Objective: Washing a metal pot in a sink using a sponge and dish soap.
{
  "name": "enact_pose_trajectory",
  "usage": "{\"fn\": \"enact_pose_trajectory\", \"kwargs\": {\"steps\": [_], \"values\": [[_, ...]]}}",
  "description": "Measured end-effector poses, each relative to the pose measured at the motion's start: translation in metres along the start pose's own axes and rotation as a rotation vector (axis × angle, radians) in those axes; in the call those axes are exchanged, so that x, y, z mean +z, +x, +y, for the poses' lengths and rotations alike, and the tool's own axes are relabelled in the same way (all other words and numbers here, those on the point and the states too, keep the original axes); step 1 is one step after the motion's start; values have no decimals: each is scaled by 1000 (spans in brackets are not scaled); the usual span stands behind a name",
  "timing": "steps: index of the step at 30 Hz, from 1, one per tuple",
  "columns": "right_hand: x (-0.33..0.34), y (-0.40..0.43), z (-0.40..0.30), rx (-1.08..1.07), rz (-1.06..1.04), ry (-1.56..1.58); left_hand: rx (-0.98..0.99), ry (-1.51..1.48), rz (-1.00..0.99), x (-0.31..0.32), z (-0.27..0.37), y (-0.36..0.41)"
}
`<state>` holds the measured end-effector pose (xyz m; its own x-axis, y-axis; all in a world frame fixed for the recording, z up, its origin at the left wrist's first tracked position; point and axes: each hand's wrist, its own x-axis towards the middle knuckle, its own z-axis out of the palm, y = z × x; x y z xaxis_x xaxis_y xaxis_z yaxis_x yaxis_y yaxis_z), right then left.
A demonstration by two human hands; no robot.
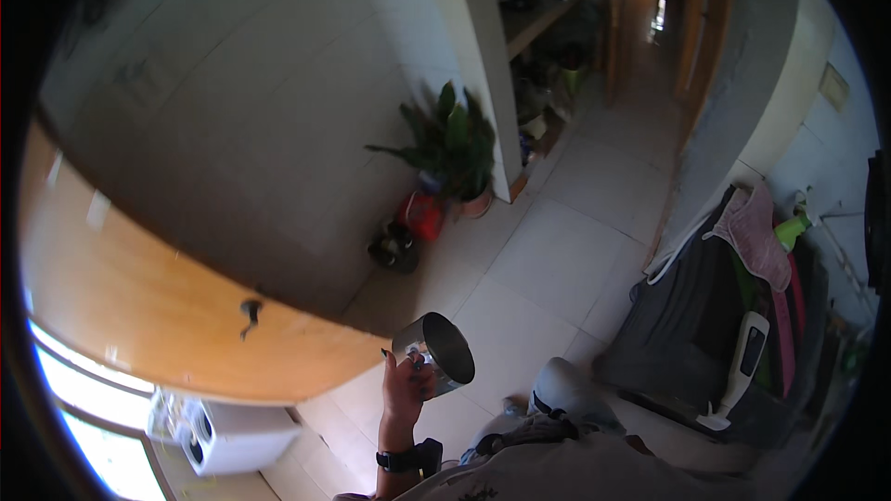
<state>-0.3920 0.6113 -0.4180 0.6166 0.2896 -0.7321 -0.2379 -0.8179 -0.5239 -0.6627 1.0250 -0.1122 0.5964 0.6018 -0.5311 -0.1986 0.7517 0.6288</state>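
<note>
My left hand (409,383) grips a cylindrical metal mug (435,355) by its side, with the fingers curled where a handle would be and the thumb raised apart. The mug is tilted, its dark mouth turned to the right, and its contents cannot be made out. A black watch (409,458) is strapped around that wrist. Close to the mug on the left is the edge of a wooden door (230,334) with a dark metal handle (250,314). My right hand is out of view.
Beyond the mug, a potted plant (456,142), a red bag (422,214) and a dark container (394,248) stand along the wall. At right, a dark cloth-covered surface (668,334) bears a pink cloth (755,236), a green spray bottle (792,231) and a white handheld device (741,365). A white box-like appliance (247,436) is lower left.
</note>
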Motion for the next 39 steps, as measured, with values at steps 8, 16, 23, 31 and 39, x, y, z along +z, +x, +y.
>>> {"fn": "enact_pose_trajectory", "kwargs": {"steps": [8,16,23,31,39], "values": [[42,53,-26,183,76,256,-175,236,-312,109,76,162],[44,115,-76,303,110,509,-198,724,-687,225,111,295],[25,180,-157,156,175,642,-304,791,-795,343,122,450],[-142,263,-435,-78,344,854,-427,852,-1277,488,126,594],[-321,329,-634,-461,273,860,-474,732,-1370,610,131,711]]}}
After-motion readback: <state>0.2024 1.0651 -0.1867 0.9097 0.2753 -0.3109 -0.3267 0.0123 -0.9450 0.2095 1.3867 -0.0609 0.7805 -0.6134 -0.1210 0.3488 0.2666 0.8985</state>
